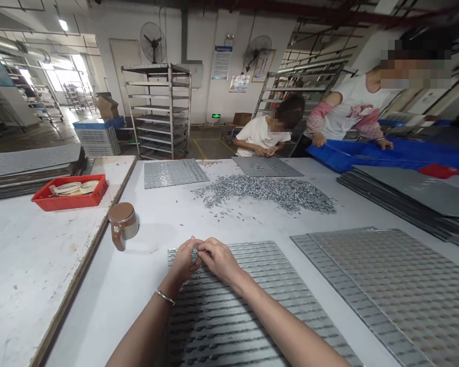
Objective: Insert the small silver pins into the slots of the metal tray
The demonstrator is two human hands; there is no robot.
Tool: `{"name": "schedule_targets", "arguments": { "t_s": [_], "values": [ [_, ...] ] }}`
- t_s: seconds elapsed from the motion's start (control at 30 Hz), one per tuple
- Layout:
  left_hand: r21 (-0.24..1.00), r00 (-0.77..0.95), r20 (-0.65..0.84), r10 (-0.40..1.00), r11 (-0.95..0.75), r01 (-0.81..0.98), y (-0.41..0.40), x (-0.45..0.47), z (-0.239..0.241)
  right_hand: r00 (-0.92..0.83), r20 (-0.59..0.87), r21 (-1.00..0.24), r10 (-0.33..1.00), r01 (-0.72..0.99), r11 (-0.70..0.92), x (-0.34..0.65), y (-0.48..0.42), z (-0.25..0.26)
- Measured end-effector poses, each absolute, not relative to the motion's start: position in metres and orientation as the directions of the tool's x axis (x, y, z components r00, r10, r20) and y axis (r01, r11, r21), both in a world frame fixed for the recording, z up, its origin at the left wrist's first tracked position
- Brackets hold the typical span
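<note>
Over the far left corner of a grey ridged panel [245, 285], my left hand [184, 261] and my right hand [220, 261] meet with their fingertips together. Both are closed in a pinch. Whatever sits between the fingers is too small and too covered to name. Rows of small leaf-shaped pieces run across the panel, darkest on its left side. Beyond my hands lies a wide heap of small shiny metal-looking pieces [268, 191], with some strays at its near edge.
On the left stand a brown-lidded mug [123, 221] and a red tray [69, 196]. Filled panels [401, 275] lie to the right, near stacked grey sheets [413, 191]. Across the table one person [263, 137] works at a panel [268, 166]; another [348, 109] holds a blue bin [367, 153].
</note>
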State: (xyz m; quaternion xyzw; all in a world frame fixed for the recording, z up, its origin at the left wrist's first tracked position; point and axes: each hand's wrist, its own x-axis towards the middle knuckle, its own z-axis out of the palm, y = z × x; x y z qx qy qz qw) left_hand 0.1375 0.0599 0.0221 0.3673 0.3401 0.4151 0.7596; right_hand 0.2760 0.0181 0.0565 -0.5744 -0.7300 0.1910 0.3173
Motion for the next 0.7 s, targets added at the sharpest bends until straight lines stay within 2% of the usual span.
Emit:
{"name": "schedule_targets", "arguments": {
  "t_s": [0.13, 0.23, 0.3, 0.43, 0.7],
  "values": [
    [0.845, 0.445, -0.219, 0.868, 0.397, -0.358, 0.057, 0.139, 0.022, -0.092, 0.215, -0.587, 0.972, 0.783, 0.204, 0.274, 0.014, 0.056],
    [0.826, 0.459, -0.228, 0.859, 0.420, -0.375, 0.059, 0.137, 0.022, -0.033, 0.229, -0.661, 0.973, 0.728, 0.181, 0.281, 0.018, 0.052],
    [0.800, 0.415, -0.257, 0.873, 0.433, -0.415, 0.064, 0.134, 0.020, 0.015, 0.156, -0.701, 0.988, 0.706, 0.100, 0.288, 0.023, 0.048],
    [0.764, 0.303, -0.265, 0.916, 0.391, -0.514, 0.073, 0.126, 0.018, 0.029, -0.031, -0.660, 0.999, 0.750, -0.042, 0.297, 0.033, 0.034],
    [0.768, 0.305, -0.225, 0.925, 0.361, -0.529, 0.074, 0.125, 0.014, 0.052, -0.075, -0.617, 0.996, 0.782, -0.087, 0.287, 0.040, 0.013]
  ]
}}
